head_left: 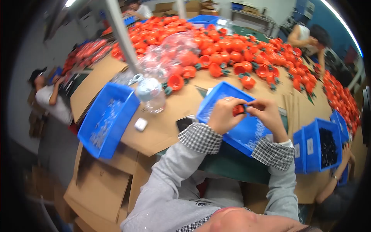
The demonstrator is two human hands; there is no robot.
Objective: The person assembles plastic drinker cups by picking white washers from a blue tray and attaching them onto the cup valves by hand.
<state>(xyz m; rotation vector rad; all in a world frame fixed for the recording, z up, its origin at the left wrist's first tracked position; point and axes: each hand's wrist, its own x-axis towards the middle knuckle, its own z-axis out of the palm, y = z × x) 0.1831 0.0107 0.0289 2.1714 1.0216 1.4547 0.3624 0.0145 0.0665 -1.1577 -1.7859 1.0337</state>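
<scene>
A broad table (174,129) is spreading under my hands, flat matte cardboard covering much of its green top. At twelve o'clock from my hands, a heap of glossy, rounded orange cups (224,48) is sprawling, dark green leafy pieces showing among them. Between ten and eleven, a crumpled, see-through plastic bag (170,50) is lying against the heap. At eight, an open box (100,189) of brown cardboard is showing its creased flaps.

Smooth blue plastic bins are standing around me: the left bin (130,110) at nine, holding small clear pieces; the middle bin (227,89) directly beneath my hands, also holding clear bits; the right bin (311,145) at four, holding slim black parts (328,147). People are sitting or leaning farther off at nine, between ten and eleven, and between one and two; another person's arm (340,170) is reaching in at four.

Between nine and ten, a rounded, transparent jug (152,96) is standing. A dark phone (185,122) is lying between eight and nine, a smooth white case (141,124) at nine.

Over the middle bin, my left hand (227,116) is pinching a small, shiny red piece (239,110) with a dark side. My right hand (266,116) is bringing thumb and fingers close together at that side; I cannot tell whether they are gripping it.
</scene>
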